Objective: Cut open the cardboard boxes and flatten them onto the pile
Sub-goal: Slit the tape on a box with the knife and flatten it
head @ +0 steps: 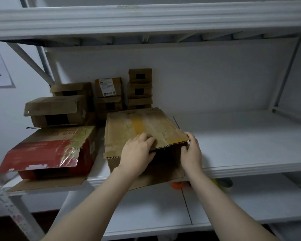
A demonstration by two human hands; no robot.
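Resting on the white metal shelf (241, 136), the brown, yellow-taped corrugated cardboard box (122, 129) lies under both hands: left hand (137, 150) pinches its top flap, right hand (192, 151) grips its near-right corner.

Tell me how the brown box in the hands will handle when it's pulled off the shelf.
Probably light: the box looks open and dark inside at the front. Likely floppy: its worn top flap lifts where the left hand and right hand hold it. It may tip forward, since its bottom flap overhangs the shelf.
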